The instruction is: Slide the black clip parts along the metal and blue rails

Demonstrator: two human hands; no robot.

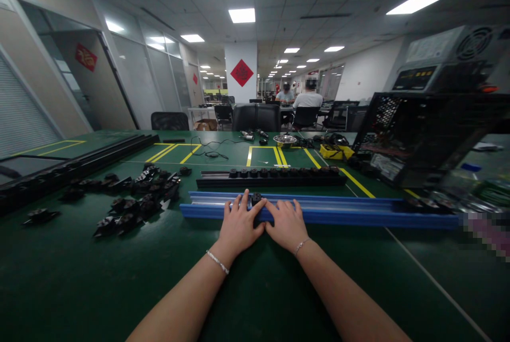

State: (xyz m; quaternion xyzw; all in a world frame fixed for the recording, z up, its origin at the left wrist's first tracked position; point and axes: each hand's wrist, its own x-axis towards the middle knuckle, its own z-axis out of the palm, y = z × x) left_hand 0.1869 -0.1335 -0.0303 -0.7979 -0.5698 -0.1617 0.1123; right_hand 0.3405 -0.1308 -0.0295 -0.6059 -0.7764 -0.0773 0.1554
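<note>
A long blue rail (342, 213) with a channel along it lies crosswise before me on the green table. Within the channel, between my hands, sits a small round black part (256, 198). My left hand (241, 222) rests over the rail with its fingers spread, the index fingertip at the black part. From the other side my right hand (286, 220) also lies across the rail, fingers apart, index fingertip close to that part. Both thumbs come together at the near wall of the rail. Further dark parts (426, 204) are in the rail's right end.
Behind the blue rail stands a black rail (274, 177) with a row of black parts. Loose black parts (139, 201) are heaped to the left, near long black rails (79, 164). An opened computer case (422, 129) stands right. A metal bowl (285, 140) is farther back.
</note>
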